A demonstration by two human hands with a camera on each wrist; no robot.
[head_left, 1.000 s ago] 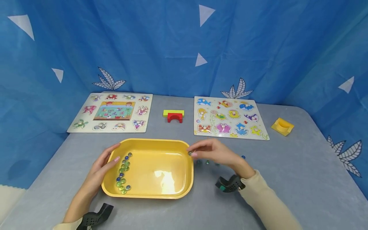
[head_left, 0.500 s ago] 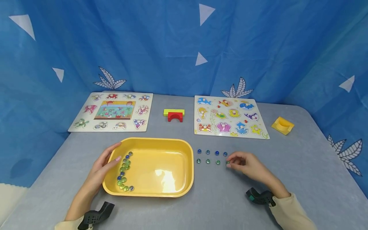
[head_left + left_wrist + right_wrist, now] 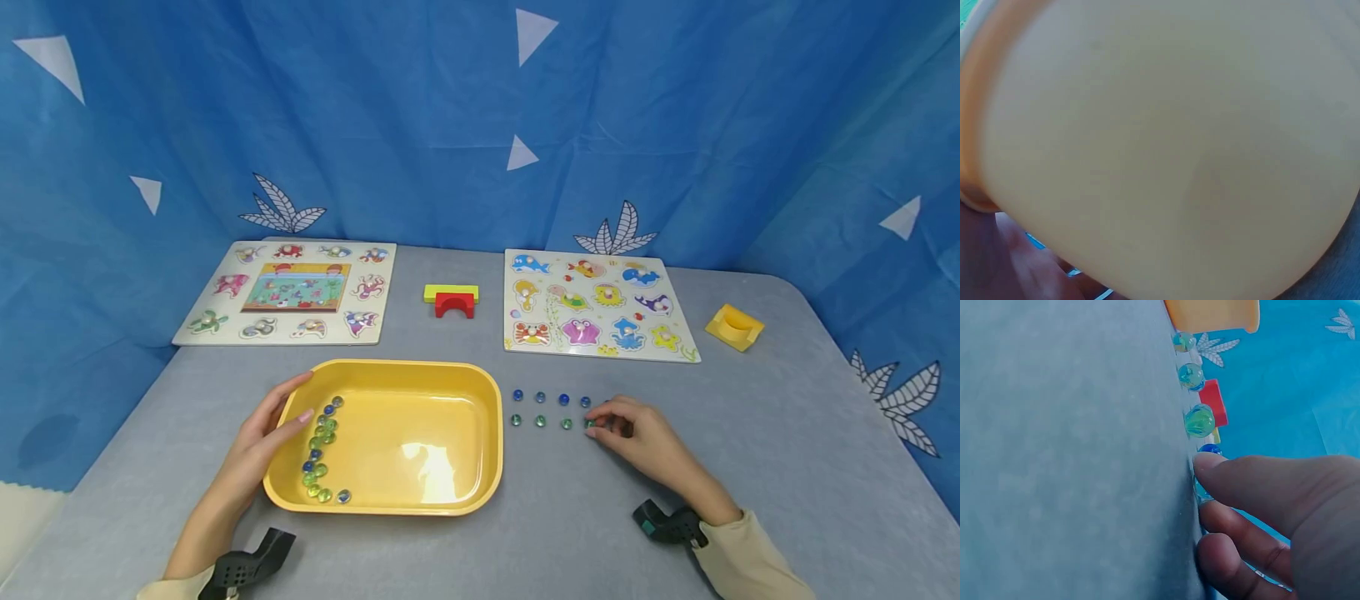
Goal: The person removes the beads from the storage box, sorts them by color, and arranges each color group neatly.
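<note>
My left hand (image 3: 255,446) grips the left rim of a yellow tray (image 3: 420,375), thumb inside and fingers outside. Along the tray's left side lie several green and blue glass marbles (image 3: 316,454). In the left wrist view the blurred tray wall (image 3: 1166,137) fills most of the picture. My right hand (image 3: 641,433) is down at the table, pinching a green marble (image 3: 589,423) at the right end of a row of green marbles (image 3: 540,422). Just behind runs a row of blue marbles (image 3: 564,400). The right wrist view shows thumb and fingertips (image 3: 1210,464) around the marble, which they partly cover.
Two sea-animal puzzle boards lie at the back, one at left (image 3: 225,308) and one at right (image 3: 555,275). Between them stand a red arch block (image 3: 454,302) and a yellow-green block (image 3: 450,290). A yellow block (image 3: 735,327) sits at far right, and a blue curtain (image 3: 435,125) hangs behind.
My right hand has moved from the tray's right rim out to the green row's right end, carrying a marble down to the table. One marble in the tray has rolled slightly right; my left hand stays.
</note>
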